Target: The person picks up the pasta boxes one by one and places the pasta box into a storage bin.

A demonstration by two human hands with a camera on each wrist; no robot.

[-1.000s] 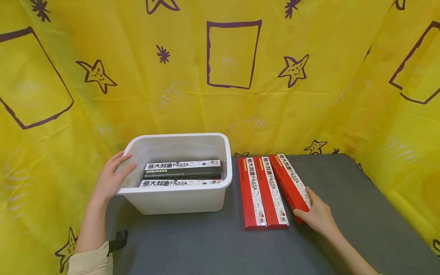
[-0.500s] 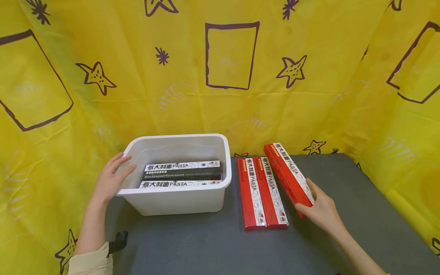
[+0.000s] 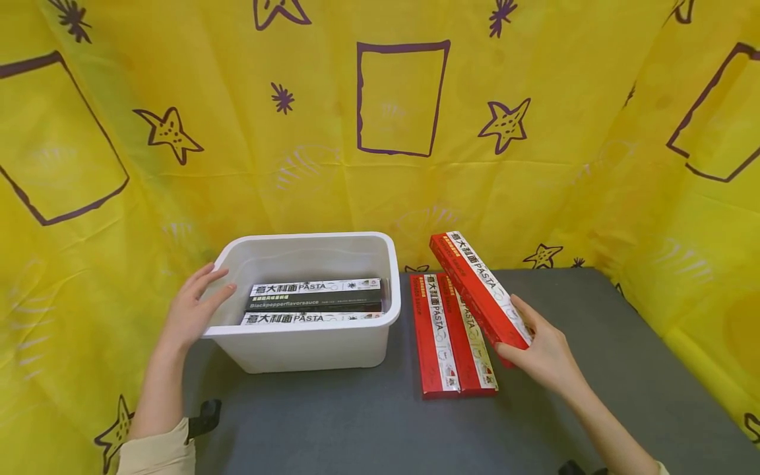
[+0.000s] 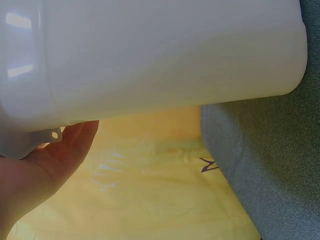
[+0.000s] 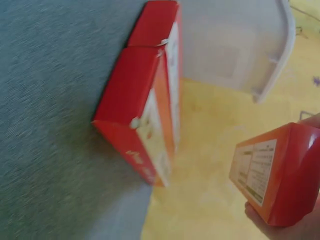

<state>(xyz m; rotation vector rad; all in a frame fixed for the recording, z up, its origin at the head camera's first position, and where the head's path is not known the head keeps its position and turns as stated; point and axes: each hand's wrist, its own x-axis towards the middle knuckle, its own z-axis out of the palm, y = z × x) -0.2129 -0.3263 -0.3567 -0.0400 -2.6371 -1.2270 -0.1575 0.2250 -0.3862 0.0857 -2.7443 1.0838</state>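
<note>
My left hand (image 3: 192,303) rests on the left rim of a white plastic bin (image 3: 303,346), thumb and finger reaching over the inside. In the left wrist view, part of the left hand (image 4: 55,165) shows beside the bin wall (image 4: 170,55). Inside the bin lie several black-and-white pasta boxes (image 3: 315,300). My right hand (image 3: 546,349) pinches the near end of a red-and-white pasta box (image 3: 475,290), raised and slanting with its far end up. Below it, two similar red pasta boxes (image 3: 436,336) lie side by side on the table.
A dark grey table (image 3: 332,422) lies under everything. Yellow patterned cloth (image 3: 315,185) hangs behind and at both sides. The bin's wall (image 5: 225,40) stands just beyond the two red boxes in the right wrist view.
The right hand has lifted the third red pasta box off the table and moved it up and left, partly over the neighbouring box. The left hand has stayed at the bin rim.
</note>
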